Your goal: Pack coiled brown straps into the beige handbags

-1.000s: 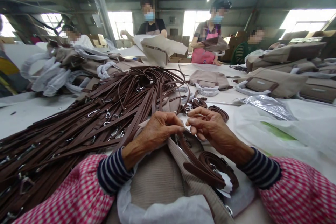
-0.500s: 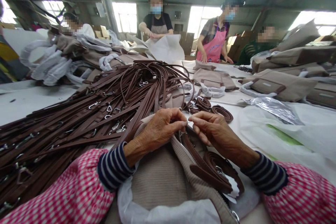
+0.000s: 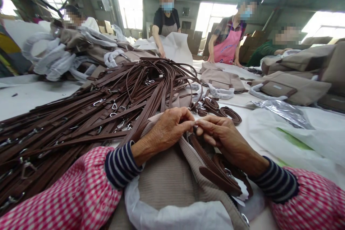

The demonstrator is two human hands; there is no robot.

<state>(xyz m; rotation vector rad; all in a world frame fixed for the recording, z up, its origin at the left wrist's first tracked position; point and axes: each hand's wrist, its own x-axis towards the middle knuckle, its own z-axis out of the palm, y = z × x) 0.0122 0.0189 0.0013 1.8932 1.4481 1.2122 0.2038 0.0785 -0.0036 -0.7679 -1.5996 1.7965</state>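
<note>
My left hand (image 3: 172, 124) and my right hand (image 3: 219, 133) meet fingertip to fingertip over the zipped opening of a beige ribbed bag (image 3: 168, 176). Both are closed in a pinch; a small whitish bit shows between them, too small and covered to name. The bag lies in front of me, its handle wrapped in white paper (image 3: 178, 217). Below my right hand a coiled brown strap (image 3: 222, 172) with a metal clasp and a white wrap rests at the bag's open zipper. A large heap of brown straps (image 3: 107, 115) with metal hooks spreads beside my left arm.
Smaller coiled straps (image 3: 230, 114) lie just beyond my hands. Beige bags (image 3: 293, 86) are piled at the right, more bags with wrapped handles (image 3: 59, 54) at the left. Clear plastic (image 3: 285, 113) and white sheets lie right. Several people stand or sit across the table.
My fingertips have drawn closer together, still pinched. The view has shifted slightly. Across the table, a co-worker's arm has lowered toward the tabletop behind the strap heap.
</note>
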